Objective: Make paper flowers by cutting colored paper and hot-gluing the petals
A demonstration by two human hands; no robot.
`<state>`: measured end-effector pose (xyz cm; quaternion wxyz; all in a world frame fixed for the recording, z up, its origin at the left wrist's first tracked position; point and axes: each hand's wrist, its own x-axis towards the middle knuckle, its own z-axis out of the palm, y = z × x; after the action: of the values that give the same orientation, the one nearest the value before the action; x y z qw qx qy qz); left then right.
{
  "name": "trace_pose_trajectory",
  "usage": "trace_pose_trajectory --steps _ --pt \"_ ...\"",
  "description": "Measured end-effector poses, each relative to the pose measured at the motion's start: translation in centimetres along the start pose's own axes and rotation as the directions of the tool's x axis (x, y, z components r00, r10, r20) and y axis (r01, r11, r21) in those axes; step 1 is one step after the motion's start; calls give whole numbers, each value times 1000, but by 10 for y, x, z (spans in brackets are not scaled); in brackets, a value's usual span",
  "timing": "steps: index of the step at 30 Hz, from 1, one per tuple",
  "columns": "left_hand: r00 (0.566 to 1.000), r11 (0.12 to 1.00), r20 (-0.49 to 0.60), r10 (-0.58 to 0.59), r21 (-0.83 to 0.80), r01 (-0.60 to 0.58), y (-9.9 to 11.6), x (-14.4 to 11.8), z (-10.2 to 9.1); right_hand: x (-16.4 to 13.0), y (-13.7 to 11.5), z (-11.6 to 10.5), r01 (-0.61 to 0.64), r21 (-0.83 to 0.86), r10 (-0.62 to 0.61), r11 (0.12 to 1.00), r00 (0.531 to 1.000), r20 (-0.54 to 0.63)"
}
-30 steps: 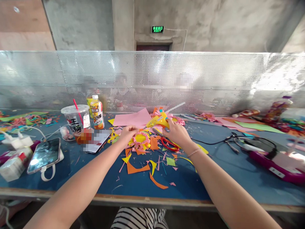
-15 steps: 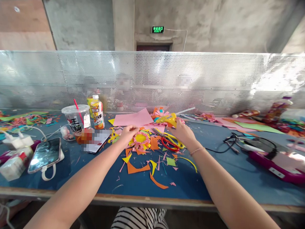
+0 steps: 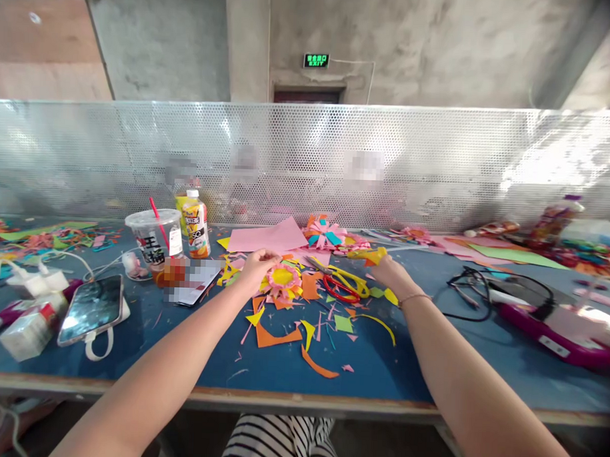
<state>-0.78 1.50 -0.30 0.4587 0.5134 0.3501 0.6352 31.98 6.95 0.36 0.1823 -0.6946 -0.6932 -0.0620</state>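
A yellow glue gun (image 3: 364, 256) is gripped in the right hand (image 3: 391, 274), its fingers closed around one end, above the blue table (image 3: 180, 364). Beside a pink-and-yellow paper flower (image 3: 283, 277), the fingers of the left hand (image 3: 256, 267) are drawn close together (whether anything is pinched there cannot be told). Between the two hands, scissors (image 3: 332, 271) are laid among paper scraps (image 3: 277, 337). Beyond them, a pink sheet (image 3: 267, 236) and a pink-and-blue flower (image 3: 329, 236) are seen. To the left, a lidded cup (image 3: 153, 242), a bottle (image 3: 197, 230) and a phone (image 3: 92, 308) are set down. The table is backed by a perforated screen (image 3: 307, 155).
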Motion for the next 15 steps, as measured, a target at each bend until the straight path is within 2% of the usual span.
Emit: trace_pose_trajectory --steps 3,5,6,7,9,10,13,15 --pt "999 999 11 -37 -31 37 2 -2 2 -2 -18 -6 -70 -6 70 998 997 -22" --pt "997 995 4 -71 -66 71 4 -3 5 -5 -35 -10 -68 27 70 997 995 -64" --pt "996 992 2 -89 -91 89 5 -4 6 -7 -46 -11 -16 70 21 997 997 -73" --pt "994 987 5 -106 -121 106 6 -5 8 -11 -58 -12 107 190 -93 976 992 -83" --pt "992 974 24 -127 -185 129 8 -7 12 -21 -85 -12 285 464 -288 839 955 -65" --pt "991 967 41 -131 -213 137 9 -9 14 -27 -98 -11 321 568 -345 758 936 -68" --pt "986 954 99 -136 -257 157 12 -13 19 -45 -132 -8 333 775 -407 537 907 -108" --pt "982 951 123 -144 -258 172 13 -16 23 -54 -146 -7 309 851 -394 425 910 -134"
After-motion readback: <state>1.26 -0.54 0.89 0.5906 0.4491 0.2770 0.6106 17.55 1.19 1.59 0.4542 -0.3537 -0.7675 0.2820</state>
